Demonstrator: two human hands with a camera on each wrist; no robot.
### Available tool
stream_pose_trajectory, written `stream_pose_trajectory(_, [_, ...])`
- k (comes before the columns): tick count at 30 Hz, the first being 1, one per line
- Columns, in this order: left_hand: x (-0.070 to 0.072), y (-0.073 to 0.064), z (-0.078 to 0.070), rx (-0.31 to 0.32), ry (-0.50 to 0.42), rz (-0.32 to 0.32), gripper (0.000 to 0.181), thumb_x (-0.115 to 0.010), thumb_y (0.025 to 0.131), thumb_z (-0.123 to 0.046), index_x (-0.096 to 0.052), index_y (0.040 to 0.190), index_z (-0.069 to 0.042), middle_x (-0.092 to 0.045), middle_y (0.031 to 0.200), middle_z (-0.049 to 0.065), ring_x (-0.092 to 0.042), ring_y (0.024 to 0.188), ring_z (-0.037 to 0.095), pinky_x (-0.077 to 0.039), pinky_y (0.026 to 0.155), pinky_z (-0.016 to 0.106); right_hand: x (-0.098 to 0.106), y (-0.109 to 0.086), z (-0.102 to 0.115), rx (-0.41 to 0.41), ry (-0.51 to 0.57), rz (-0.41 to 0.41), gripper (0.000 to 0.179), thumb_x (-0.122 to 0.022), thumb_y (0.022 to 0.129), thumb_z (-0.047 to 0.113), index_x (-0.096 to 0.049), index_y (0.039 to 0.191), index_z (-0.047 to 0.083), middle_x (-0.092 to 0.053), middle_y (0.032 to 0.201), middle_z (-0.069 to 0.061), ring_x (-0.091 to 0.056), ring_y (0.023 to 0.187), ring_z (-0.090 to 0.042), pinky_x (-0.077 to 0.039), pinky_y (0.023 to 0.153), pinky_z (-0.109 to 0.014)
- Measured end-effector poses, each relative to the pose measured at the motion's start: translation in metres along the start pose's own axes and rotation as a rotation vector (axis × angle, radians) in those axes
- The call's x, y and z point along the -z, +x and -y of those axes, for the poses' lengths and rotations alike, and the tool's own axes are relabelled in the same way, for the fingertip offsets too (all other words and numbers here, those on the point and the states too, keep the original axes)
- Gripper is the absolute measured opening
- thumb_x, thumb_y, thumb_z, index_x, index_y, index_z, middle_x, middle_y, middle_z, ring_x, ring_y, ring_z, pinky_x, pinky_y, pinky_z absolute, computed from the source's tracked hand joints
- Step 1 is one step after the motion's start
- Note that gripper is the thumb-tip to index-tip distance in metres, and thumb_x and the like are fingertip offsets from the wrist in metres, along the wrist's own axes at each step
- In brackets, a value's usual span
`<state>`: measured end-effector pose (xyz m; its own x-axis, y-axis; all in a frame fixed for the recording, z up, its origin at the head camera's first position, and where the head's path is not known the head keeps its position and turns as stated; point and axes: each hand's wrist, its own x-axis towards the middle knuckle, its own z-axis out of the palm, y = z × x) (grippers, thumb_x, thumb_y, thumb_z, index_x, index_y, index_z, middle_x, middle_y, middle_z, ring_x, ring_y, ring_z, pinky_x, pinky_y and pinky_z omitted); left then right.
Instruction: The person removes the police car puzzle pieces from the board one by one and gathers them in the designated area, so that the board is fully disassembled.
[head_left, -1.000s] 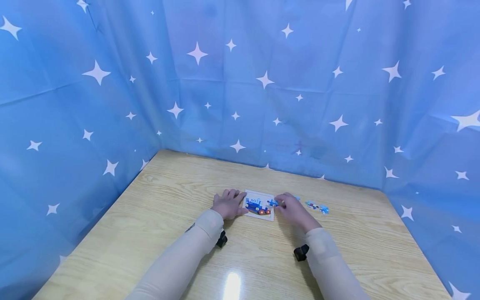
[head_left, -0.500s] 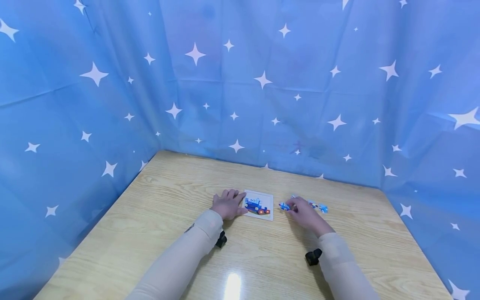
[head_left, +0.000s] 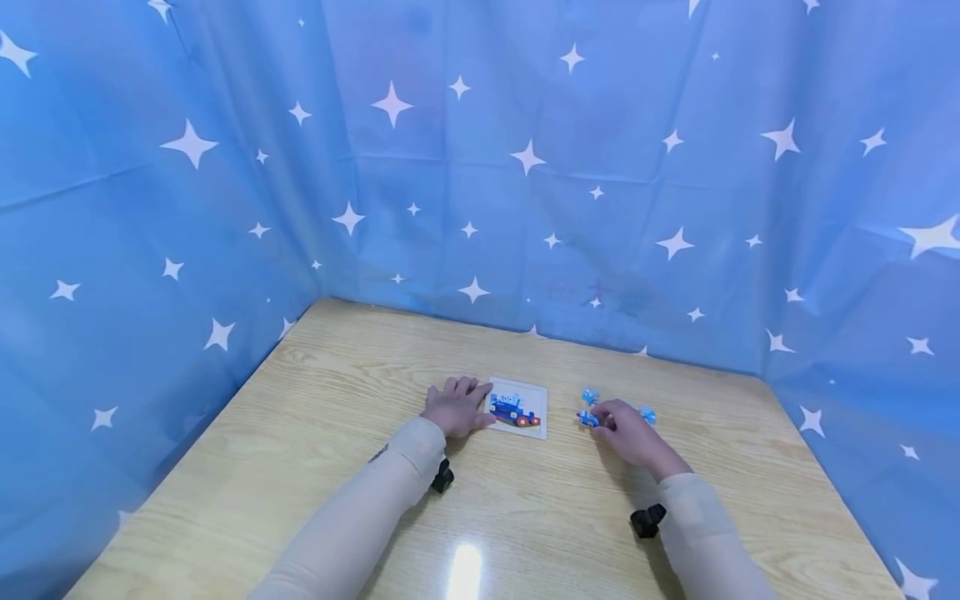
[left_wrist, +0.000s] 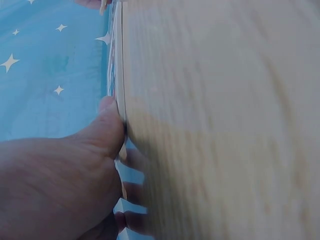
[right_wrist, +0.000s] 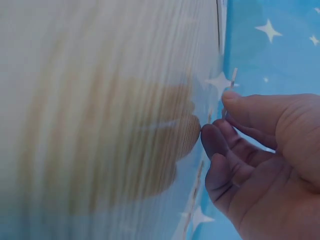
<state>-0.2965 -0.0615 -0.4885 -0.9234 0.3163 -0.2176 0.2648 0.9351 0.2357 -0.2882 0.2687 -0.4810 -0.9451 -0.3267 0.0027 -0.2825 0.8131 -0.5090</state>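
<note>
A puzzle board [head_left: 517, 387] with a pale border and a blue tractor-like vehicle picture lies flat on the table. My left hand [head_left: 453, 408] rests at its left edge, fingers spread, thumb near the lower left corner. In the left wrist view that thumb [left_wrist: 107, 120] touches the board's thin edge. To the right of the board, my right hand [head_left: 633, 433] pinches a blue puzzle piece [head_left: 588, 418] between thumb and fingers, low over the table. The right wrist view shows the piece [right_wrist: 234, 77] edge-on above the thumb tip.
A loose blue puzzle piece [head_left: 590, 397] lies just beyond the right fingertips. Another blue piece [head_left: 647, 415] shows behind the right hand, which may hide more. The wooden table [head_left: 375, 358] ends at a blue star-patterned curtain [head_left: 487, 208] at the back and sides.
My right hand has moved from the board's right edge to the right, toward the loose pieces, with a blue puzzle piece in its fingers. The left hand and board stay in place.
</note>
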Motion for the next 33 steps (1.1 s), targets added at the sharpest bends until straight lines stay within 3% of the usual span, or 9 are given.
stream_pose_trajectory(11, [-0.002, 0.004, -0.001, 0.002, -0.003, -0.003, 0.069, -0.042, 0.103, -0.061, -0.023, 0.163, -0.033, -0.020, 0.167, 0.001, -0.020, 0.148, 0.027, -0.024, 0.110, 0.061, 0.010, -0.016, -0.016, -0.017, 0.011, 0.006, 0.018, -0.067, 0.096, 0.003, -0.067, 0.113, -0.003, -0.064, 0.108, -0.016, -0.063, 0.099, -0.034, -0.053, 0.084, -0.049])
stream_pose_trajectory(23, [-0.003, 0.003, 0.003, -0.005, -0.016, 0.001, 0.069, -0.042, 0.103, -0.060, -0.023, 0.163, -0.032, -0.018, 0.167, 0.002, -0.019, 0.149, 0.029, -0.024, 0.110, 0.062, 0.022, -0.032, -0.027, -0.069, 0.006, 0.026, 0.021, -0.066, 0.096, 0.003, -0.066, 0.117, -0.002, -0.066, 0.109, -0.015, -0.063, 0.103, -0.036, -0.052, 0.085, -0.052])
stream_pose_trajectory(33, [-0.001, 0.000, 0.001, -0.011, -0.023, -0.002, 0.069, -0.041, 0.103, -0.061, -0.023, 0.163, -0.033, -0.018, 0.167, 0.001, -0.018, 0.150, 0.029, -0.022, 0.111, 0.065, 0.035, -0.041, -0.035, -0.104, -0.011, 0.034, 0.028, -0.065, 0.097, 0.005, -0.063, 0.122, -0.007, -0.064, 0.117, -0.024, -0.063, 0.108, -0.045, -0.052, 0.089, -0.056])
